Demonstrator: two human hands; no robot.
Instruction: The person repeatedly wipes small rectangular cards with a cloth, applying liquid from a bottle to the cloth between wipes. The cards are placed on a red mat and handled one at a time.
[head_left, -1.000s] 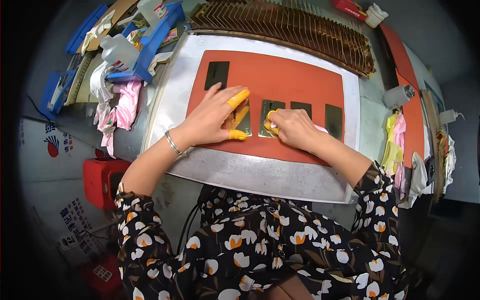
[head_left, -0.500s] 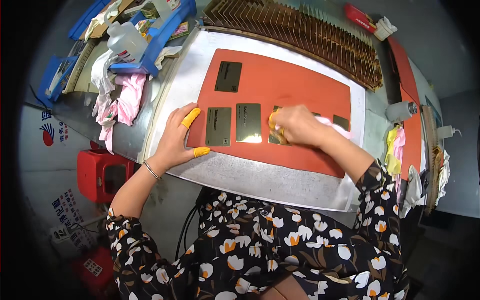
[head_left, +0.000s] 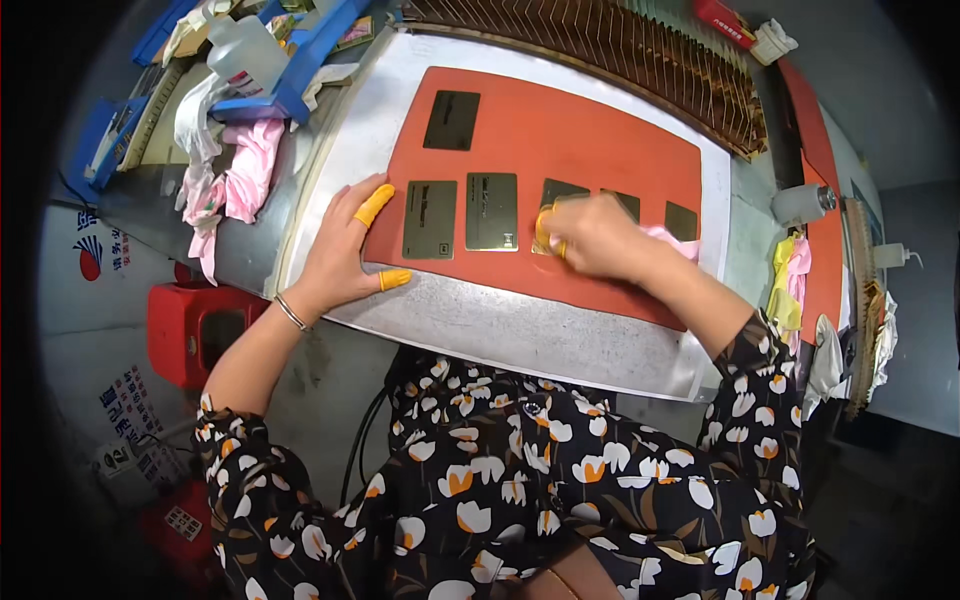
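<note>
Metal plates (head_left: 491, 211), dark and glossy with a brassy sheen, lie in a row on an orange mat (head_left: 560, 120) spread over a grey metal worktop (head_left: 520, 335), with one more plate (head_left: 451, 120) set apart at the mat's far left corner. The right hand (head_left: 590, 235) bears down on the third plate of the row (head_left: 556, 192), fingers curled around a pink cloth (head_left: 675, 240) that trails out to the right of the hand, seemingly to wipe the plate's face. The left hand (head_left: 345, 250) rests flat and open at the mat's left edge, fingers spread, apparently pinning the mat so it does not slide; orange rubber caps (head_left: 375, 205) cover its forefinger and thumb, likely to keep prints off the shiny surfaces. Beyond the mat's far edge stands a long slotted wooden rack (head_left: 620, 50), probably for holding plates upright. Left of the mat, pink and white rags (head_left: 235, 175) lie heaped beside a blue tray (head_left: 300, 60) holding a clear bottle (head_left: 245, 45). Below the mat's left side, a red stool (head_left: 195, 330) sits on the floor.
</note>
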